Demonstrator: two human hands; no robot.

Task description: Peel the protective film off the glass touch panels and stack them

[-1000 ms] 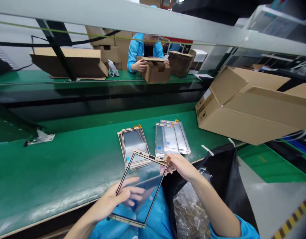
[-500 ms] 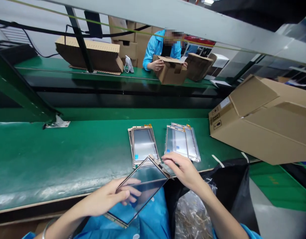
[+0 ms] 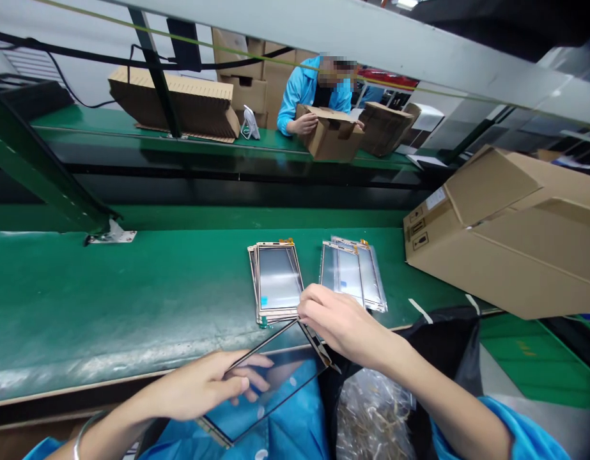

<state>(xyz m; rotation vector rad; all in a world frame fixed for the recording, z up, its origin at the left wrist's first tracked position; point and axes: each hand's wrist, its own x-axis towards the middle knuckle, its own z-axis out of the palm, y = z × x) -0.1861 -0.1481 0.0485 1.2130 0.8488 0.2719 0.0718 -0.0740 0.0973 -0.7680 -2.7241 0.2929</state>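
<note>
A clear touch screen panel (image 3: 275, 390) with a dark border is held tilted over my lap. My left hand (image 3: 213, 383) grips it by its left edge, with fingers showing through the glass. At the panel's upper corner, my right hand (image 3: 330, 319) has its fingertips pinched together; exactly what lies between them is hidden. Just beyond, on the green bench, lies a stack of similar panels (image 3: 279, 278) with orange flex tails. To its right is a second group of panels (image 3: 366, 275) in clear wrap, partly covered by my right hand.
A black bag (image 3: 460, 358) with crumpled clear plastic (image 3: 371, 415) hangs at the bench's front edge. On the right stands a large open cardboard box (image 3: 505, 268). Across the bench, a person in blue (image 3: 295, 96) handles a smaller carton (image 3: 335, 137). A green post (image 3: 50, 160) rises at left.
My right hand has moved left onto the panel's upper corner and its fingers have closed there. The panel has dipped slightly, while my left hand has hardly moved.
</note>
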